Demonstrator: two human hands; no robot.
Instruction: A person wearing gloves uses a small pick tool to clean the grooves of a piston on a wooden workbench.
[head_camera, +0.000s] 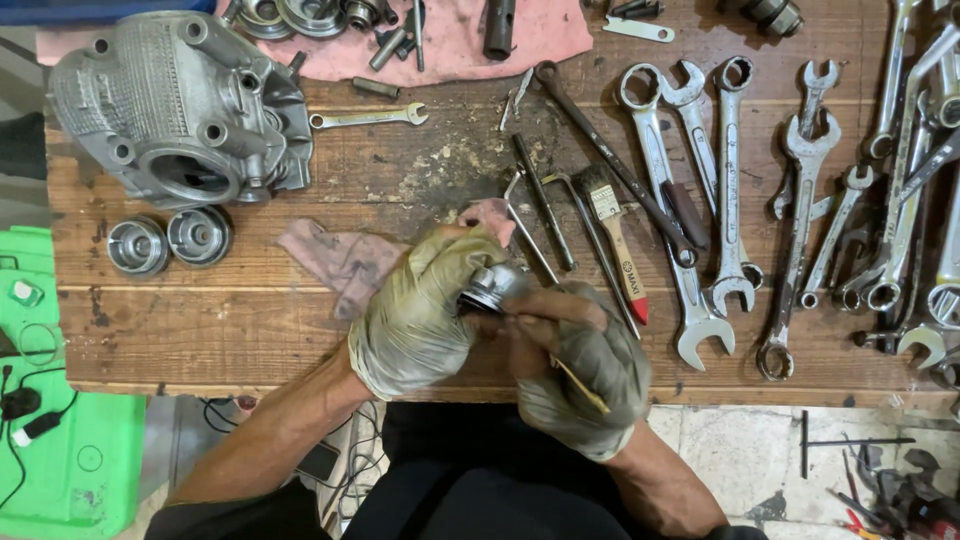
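Observation:
Both my hands wear dirty olive gloves over the near edge of a wooden workbench (250, 320). My left hand (425, 310) is wrapped around a small round metal part (493, 286), with a pink rag (345, 260) trailing from under it. My right hand (580, 365) meets it from the right, fingers on the part, pinching a thin stick-like tool (582, 386) that points down toward me.
A grey cast engine housing (180, 105) sits far left, two round metal caps (170, 242) below it. A paintbrush (615, 235), bent rods and several wrenches (700, 200) spread to the right. A pink cloth (450, 40) with small parts lies at the back. A green stool (60, 440) stands left.

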